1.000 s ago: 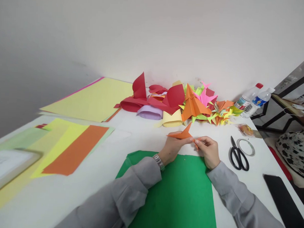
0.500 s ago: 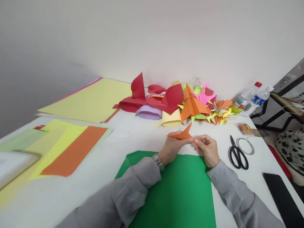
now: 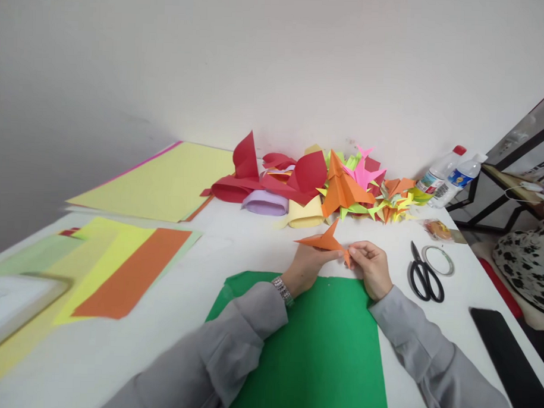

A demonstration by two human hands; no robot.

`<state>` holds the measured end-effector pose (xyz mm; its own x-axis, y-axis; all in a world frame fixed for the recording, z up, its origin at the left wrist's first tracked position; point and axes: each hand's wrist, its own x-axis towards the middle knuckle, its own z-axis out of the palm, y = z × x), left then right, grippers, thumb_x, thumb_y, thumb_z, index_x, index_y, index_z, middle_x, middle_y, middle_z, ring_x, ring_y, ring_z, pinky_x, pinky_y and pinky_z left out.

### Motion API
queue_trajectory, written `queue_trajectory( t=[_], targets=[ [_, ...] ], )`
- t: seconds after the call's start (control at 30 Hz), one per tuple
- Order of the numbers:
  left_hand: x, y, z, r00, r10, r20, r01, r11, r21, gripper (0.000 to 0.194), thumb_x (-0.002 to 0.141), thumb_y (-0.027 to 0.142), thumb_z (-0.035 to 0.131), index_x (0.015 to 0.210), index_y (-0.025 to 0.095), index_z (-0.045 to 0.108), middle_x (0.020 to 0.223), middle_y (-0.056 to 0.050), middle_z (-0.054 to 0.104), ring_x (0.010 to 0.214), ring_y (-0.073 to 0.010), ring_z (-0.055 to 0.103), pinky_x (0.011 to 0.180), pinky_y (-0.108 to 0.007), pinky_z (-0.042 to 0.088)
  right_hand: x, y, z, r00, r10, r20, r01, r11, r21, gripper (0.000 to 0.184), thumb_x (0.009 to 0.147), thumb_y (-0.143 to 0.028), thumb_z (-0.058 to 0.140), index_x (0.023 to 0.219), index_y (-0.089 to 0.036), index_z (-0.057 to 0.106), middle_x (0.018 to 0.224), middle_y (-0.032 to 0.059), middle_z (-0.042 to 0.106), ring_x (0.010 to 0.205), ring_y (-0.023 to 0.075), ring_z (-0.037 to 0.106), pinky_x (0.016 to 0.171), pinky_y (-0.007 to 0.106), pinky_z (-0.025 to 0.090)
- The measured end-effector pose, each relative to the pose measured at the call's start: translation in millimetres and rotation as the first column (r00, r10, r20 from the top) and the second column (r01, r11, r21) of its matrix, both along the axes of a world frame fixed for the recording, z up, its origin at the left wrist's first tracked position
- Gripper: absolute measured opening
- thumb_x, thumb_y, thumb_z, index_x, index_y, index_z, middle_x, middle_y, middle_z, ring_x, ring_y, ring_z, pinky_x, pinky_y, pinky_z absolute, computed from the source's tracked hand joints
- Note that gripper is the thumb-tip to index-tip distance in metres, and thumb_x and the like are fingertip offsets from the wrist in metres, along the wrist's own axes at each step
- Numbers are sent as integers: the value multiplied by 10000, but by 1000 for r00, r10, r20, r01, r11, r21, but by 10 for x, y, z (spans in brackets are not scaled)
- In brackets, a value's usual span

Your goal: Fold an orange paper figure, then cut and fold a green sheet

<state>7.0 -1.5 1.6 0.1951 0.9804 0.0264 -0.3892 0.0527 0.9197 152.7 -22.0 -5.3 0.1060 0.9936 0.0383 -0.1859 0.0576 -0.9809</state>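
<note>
An orange folded-paper plane [image 3: 327,237] is held up over the far edge of a green paper sheet [image 3: 325,343]. My left hand [image 3: 305,266], with a metal watch at the wrist, is closed around its body from below. Its two pointed wings stick out above my fingers. At the narrow end on the right, my right hand [image 3: 371,266] pinches the small orange tail between thumb and fingertips. My left fingers hide part of the body. The green sheet lies under my forearms.
Red, purple and yellow paper shapes [image 3: 265,202] and several folded planes [image 3: 344,188] are piled along the wall. Scissors [image 3: 424,278], a tape roll [image 3: 438,260], two bottles [image 3: 460,178] and a black flat object [image 3: 507,361] are on the right. Coloured sheets [image 3: 133,276] lie left.
The orange plane has shifted slightly left and turned a little in my hands. Its tail now shows more plainly by my right fingertips. Both hands keep their hold.
</note>
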Motion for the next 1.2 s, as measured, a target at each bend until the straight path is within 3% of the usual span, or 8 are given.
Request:
queue_trajectory(
  t=[0.27,0.77,0.93,1.1,1.2],
  targets=[
    [-4,5,-2,998,-16,67,20,998,-65,215,526,159,808,622,154,616,628,14,623,629,-133,549,628,-272,440,-11,-35,40,999,35,23,-36,998,42,289,589,-364,840,761,-193,682,609,-9,664,497,113,566,478,238,465],
    [-18,4,-39,999,-43,-33,44,999,24,125,575,170,783,588,163,659,615,-1,646,623,-140,557,637,-270,432,7,-22,36,999,39,24,-39,999,12,239,575,-307,830,733,-182,703,502,-34,624,434,91,511,450,219,391],
    [-26,12,-53,998,-36,-46,35,999,-8,134,550,150,769,590,155,642,615,2,628,617,-136,540,620,-272,426,24,6,5,997,52,-59,-53,998,-19,220,648,-350,786,739,-165,710,506,-4,646,440,106,546,446,222,391],
    [-26,20,-42,1000,-26,6,26,999,-40,173,527,143,775,585,146,612,608,12,601,621,-123,515,620,-268,409,49,45,1,991,-3,-131,0,1000,-24,291,646,-420,801,707,-167,670,551,-3,654,432,96,546,415,207,392],
    [-22,19,-22,1000,-10,18,10,999,-34,188,525,139,773,576,145,592,595,20,587,610,-117,502,615,-265,401,44,31,6,993,33,-113,-33,999,1,353,693,-502,758,666,-174,629,549,-4,646,435,92,539,411,200,393]
  ],
)
